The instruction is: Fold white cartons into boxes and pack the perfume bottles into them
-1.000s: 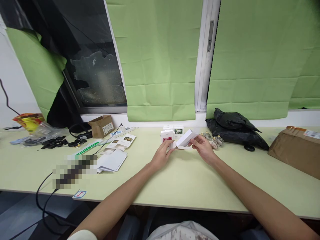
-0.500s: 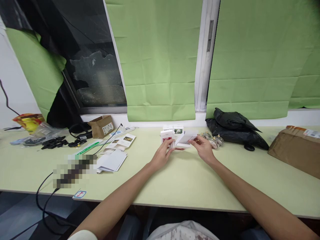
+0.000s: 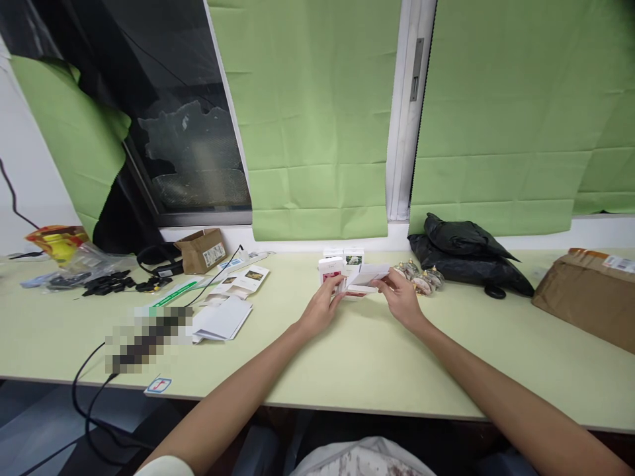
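Both my hands are at a small white cardboard box (image 3: 368,272) with a raised flap. My left hand (image 3: 320,309) pinches the box's left side. On the flap's right edge, my right hand (image 3: 404,303) is closed with thumb and fingers. Just behind my left fingers stands a white box with a pink-red picture (image 3: 329,266). Farther back is a white box with a green and white flower picture (image 3: 354,258). Small rounded ornaments with gold-coloured tips (image 3: 430,280) lie right beside my right hand.
Flat white cartons (image 3: 225,320) and printed cartons (image 3: 254,277) lie to the left, near a blurred-out item with black cables. An open brown box (image 3: 202,252) stands behind them. Black plastic bags (image 3: 464,254) and a large cardboard box (image 3: 588,297) are on the right.
My right hand has shifted slightly left, and the flap of the white box has tilted with it. My left hand stays nearly still.
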### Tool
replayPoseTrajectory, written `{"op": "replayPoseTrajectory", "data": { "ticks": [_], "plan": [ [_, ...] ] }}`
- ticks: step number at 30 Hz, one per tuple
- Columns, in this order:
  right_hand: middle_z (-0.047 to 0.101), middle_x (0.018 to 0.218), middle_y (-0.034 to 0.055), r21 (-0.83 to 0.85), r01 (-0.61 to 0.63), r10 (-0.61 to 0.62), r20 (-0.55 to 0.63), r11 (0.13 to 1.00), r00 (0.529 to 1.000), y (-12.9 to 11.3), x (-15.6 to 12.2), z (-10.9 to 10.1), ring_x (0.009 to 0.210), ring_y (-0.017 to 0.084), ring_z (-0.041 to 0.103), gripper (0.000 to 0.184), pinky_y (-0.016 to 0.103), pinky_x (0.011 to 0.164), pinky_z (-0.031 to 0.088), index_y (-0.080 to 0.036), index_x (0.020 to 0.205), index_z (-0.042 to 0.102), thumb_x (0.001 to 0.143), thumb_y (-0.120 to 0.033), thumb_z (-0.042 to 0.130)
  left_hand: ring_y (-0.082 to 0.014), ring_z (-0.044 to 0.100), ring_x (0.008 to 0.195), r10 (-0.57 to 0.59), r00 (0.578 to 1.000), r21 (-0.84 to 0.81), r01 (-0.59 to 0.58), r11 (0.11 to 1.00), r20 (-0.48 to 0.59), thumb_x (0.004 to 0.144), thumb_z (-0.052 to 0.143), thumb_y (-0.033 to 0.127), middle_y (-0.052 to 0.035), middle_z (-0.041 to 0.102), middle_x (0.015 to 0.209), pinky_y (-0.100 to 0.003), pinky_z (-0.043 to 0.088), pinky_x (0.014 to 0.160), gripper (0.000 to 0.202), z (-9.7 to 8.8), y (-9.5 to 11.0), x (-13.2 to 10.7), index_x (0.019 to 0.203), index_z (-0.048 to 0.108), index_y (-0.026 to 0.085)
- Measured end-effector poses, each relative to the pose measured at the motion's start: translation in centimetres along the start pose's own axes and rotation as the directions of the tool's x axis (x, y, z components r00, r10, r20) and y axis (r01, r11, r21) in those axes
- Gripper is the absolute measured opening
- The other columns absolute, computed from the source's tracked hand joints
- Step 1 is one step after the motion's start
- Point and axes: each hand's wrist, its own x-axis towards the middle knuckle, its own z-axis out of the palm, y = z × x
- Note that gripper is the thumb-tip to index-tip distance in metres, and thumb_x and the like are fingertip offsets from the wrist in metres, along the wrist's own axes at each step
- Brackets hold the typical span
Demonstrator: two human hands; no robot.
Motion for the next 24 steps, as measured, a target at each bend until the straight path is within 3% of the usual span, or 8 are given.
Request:
{"op": "replayPoseTrajectory", "data": {
  "ticks": [4, 9, 15, 24],
  "plan": [
    [0.071, 0.093, 0.0052, -0.028, 0.019, -0.019, -0.004, 0.999, 1.0, -0.2, -0.1, 0.1, 0.085, 0.024, 0.063, 0.022, 0.037, 0.08, 0.05, -0.026, 0.102, 0.071, 0.096, -0.046, 0.064, -0.025, 0.056, 0.132, -0.002, 1.0, -0.004, 0.002, 1.0, -0.006, 0.107, 0.046, 0.041, -0.0085, 0.056, 0.146, -0.044, 0.049, 0.112, 0.042, -0.1, 0.1, 0.0, 0.148, 0.047, 0.031],
    [0.068, 0.088, 0.0042, 0.063, -0.03, 0.032, -0.032, 0.998, 0.999, 0.1, 0.1, 0.2, 0.083, 0.023, 0.062, 0.026, 0.035, 0.074, 0.052, -0.025, 0.097, 0.068, 0.095, -0.05, 0.064, -0.0251, 0.058, 0.129, 0.012, 1.0, -0.001, -0.012, 1.0, 0.001, 0.107, 0.046, 0.041, -0.0089, 0.056, 0.145, -0.045, 0.05, 0.112, 0.042, 0.0, -0.1, 0.1, 0.147, 0.048, 0.03],
    [0.071, 0.096, 0.006, -0.08, 0.051, -0.051, -0.005, 0.996, 0.999, -0.1, 0.0, -0.1, 0.089, 0.026, 0.064, 0.024, 0.039, 0.082, 0.05, -0.026, 0.103, 0.072, 0.097, -0.047, 0.062, -0.0247, 0.058, 0.13, 0.015, 1.0, -0.016, -0.015, 1.0, -0.006, 0.107, 0.046, 0.039, -0.0081, 0.056, 0.147, -0.044, 0.05, 0.112, 0.041, 0.1, -0.3, 0.0, 0.147, 0.048, 0.032],
    [0.067, 0.09, 0.0043, -0.031, 0.007, -0.006, 0.046, 1.0, 0.999, 0.8, 0.1, -0.1, 0.081, 0.024, 0.061, 0.022, 0.037, 0.075, 0.051, -0.026, 0.103, 0.068, 0.098, -0.045, 0.061, -0.0248, 0.057, 0.131, 0.025, 1.0, 0.008, -0.025, 1.0, 0.012, 0.106, 0.047, 0.035, -0.008, 0.056, 0.147, -0.044, 0.048, 0.112, 0.043, 0.0, -0.6, 0.0, 0.149, 0.047, 0.032]
  ]
}}
